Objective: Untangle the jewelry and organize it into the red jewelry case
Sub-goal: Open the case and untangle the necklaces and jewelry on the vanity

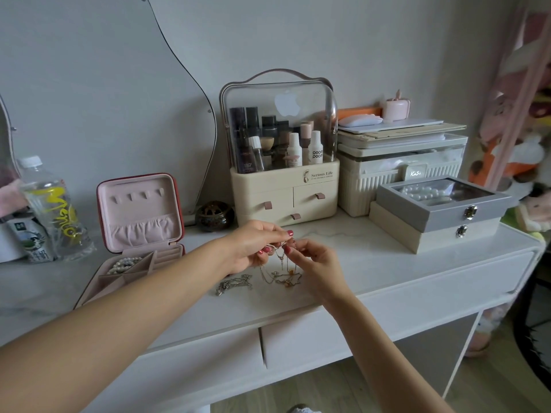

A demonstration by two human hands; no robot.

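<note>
Silver and gold chains (280, 271) hang tangled from the pinching fingers (269, 248) of both the left hand (253, 245) and right hand (313, 263), trailing onto the white desk (387, 272). A second silver clump (234, 284) lies just below-left of them; the open red jewelry case (138, 231), holding pearls (125, 263), stands farther left.

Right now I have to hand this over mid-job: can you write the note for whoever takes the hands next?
Left hand and right hand both pinch the tangled chains, lifted just off the table.
A second silver chain heap lies loose beside it.
Red jewelry case stands open at left; a pearl strand is already in its tray.
Left: separate the chains, then stow each in the case.
</note>
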